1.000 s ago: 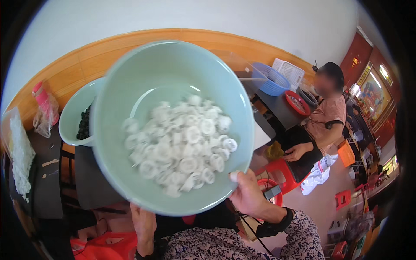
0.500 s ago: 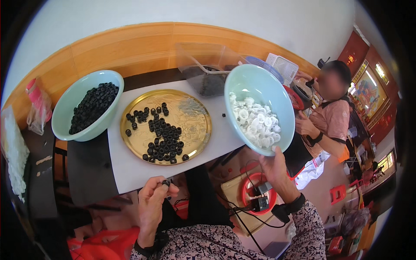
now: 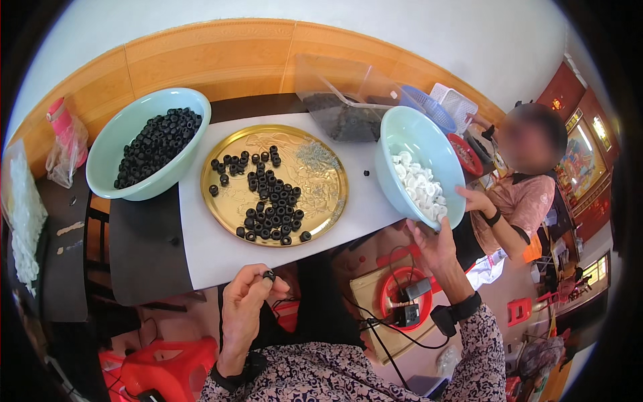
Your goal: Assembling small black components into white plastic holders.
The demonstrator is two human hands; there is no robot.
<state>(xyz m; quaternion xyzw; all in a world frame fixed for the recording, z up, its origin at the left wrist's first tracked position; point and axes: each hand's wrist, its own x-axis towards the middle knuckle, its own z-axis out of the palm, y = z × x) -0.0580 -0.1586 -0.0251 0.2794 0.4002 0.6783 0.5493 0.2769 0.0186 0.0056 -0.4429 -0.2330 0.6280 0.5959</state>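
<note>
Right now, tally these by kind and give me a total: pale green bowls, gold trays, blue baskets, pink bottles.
Pale green bowls: 2
Gold tray: 1
Blue basket: 1
Pink bottle: 1
Total: 5

Lighting bright, fairly even; white wall [image 3: 429, 40] pale, little detail. Window [image 3: 595, 271] at far right near blown out. Tray [image 3: 320, 197] shows soft sheen; dim beneath the table [image 3: 144, 248] at near left. Beads [image 3: 271, 194] acceptably sharp; co-worker's head [image 3: 534, 139] blurred out. Wood panel [image 3: 207, 57] bows strongly. Black vignette at left and right, bluish fringe along its left edge.
</note>
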